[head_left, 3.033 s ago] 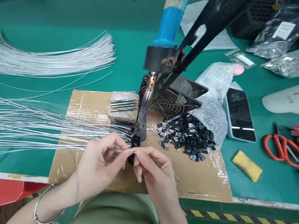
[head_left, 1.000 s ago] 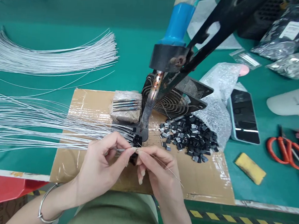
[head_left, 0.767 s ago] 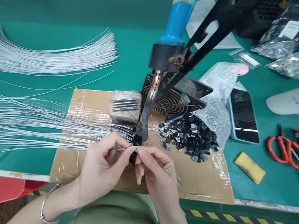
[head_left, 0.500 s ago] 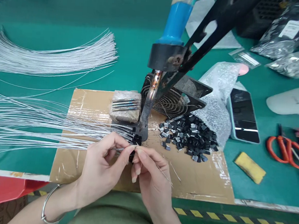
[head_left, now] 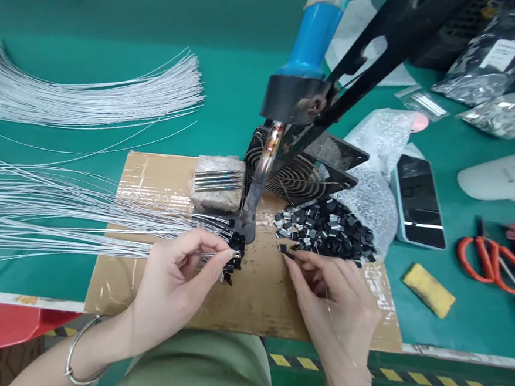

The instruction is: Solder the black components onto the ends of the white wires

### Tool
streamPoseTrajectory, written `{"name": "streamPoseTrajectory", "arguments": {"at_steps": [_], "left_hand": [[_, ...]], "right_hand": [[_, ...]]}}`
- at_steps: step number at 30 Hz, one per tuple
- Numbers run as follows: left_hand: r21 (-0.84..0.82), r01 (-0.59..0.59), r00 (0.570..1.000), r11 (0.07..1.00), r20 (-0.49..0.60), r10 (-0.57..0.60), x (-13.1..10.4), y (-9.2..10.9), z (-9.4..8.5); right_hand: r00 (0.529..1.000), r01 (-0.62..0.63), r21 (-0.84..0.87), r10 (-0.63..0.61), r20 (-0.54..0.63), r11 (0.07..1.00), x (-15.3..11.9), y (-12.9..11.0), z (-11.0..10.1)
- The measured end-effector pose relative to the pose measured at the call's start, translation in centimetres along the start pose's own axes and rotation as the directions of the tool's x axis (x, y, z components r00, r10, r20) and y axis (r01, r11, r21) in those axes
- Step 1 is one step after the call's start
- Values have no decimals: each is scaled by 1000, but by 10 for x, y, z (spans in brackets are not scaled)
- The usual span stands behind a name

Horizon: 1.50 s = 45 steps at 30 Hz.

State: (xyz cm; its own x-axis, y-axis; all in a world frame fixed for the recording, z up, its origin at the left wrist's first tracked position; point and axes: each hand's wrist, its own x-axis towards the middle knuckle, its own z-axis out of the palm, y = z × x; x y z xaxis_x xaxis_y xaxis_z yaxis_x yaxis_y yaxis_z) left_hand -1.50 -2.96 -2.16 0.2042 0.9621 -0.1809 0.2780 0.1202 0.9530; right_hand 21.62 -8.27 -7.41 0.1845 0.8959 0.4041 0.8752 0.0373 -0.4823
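Note:
My left hand (head_left: 185,282) is closed, pinching the end of a thin white wire (head_left: 207,254) between thumb and index finger. Just beyond its fingertips, a cluster of black connectors (head_left: 237,244) sits on the ends of other white wires (head_left: 149,226). At the near edge of a pile of small black connectors (head_left: 330,227), my right hand (head_left: 338,304) is closed on one black connector (head_left: 283,249) with metal contacts. A thin silvery strand (head_left: 329,307) runs across the right hand. Above both hands stands a soldering iron (head_left: 267,152) with a blue handle, tip down.
Cardboard (head_left: 258,305) covers the middle of the green bench. Behind are a block with metal rods (head_left: 217,184) and a black fan (head_left: 303,172). Rightward lie a phone (head_left: 420,198), a yellow sponge (head_left: 429,290) and orange-handled scissors (head_left: 486,259). A wire bundle (head_left: 91,102) lies far left.
My right hand has moved right, away from the left fingertips, to the connector pile and taken hold of a connector. The left hand has stayed nearly in place with the wire.

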Motion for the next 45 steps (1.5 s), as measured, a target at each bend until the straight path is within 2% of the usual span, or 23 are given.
{"name": "streamPoseTrajectory", "arguments": {"at_steps": [3,10,13,16,19,22,24,26,30,35,40,45], "left_hand": [[1,9,1000,1000,10,-9,1,1,0],[34,11,1000,999,13,-11,0,1,-2],[39,2,1000,999,6,-2,-1,3,-3],[38,-2,1000,999,-2,2,0,4,-4],[50,3,1000,999,-2,-3,0,4,-4],[66,-2,1000,998,-2,2,1,5,-4],[71,-6,1000,997,1,6,1,6,-4],[69,-8,1000,998,7,7,1,8,-4],[79,-9,1000,997,12,8,2,9,-4],[104,-5,1000,995,14,3,4,11,-5],[91,43,997,995,63,-49,5,15,-7],[-87,67,989,994,135,-55,9,21,-7]], "right_hand": [[997,71,-20,-71,2,997,1,2,2],[1000,-24,79,23,12,997,-3,-3,7],[987,-158,210,158,19,965,-6,-10,8],[920,-380,453,380,94,807,-8,-21,5],[867,-467,649,454,203,601,-4,-32,1],[859,-462,766,439,263,447,1,-41,-2],[857,-455,797,439,271,397,3,-46,-2],[864,-433,815,435,253,385,5,-49,0],[914,-340,855,353,201,392,7,-52,5],[862,-428,821,444,246,377,11,-61,9],[845,-484,831,394,362,273,16,-70,11],[850,-496,833,334,407,245,17,-75,13]]}}
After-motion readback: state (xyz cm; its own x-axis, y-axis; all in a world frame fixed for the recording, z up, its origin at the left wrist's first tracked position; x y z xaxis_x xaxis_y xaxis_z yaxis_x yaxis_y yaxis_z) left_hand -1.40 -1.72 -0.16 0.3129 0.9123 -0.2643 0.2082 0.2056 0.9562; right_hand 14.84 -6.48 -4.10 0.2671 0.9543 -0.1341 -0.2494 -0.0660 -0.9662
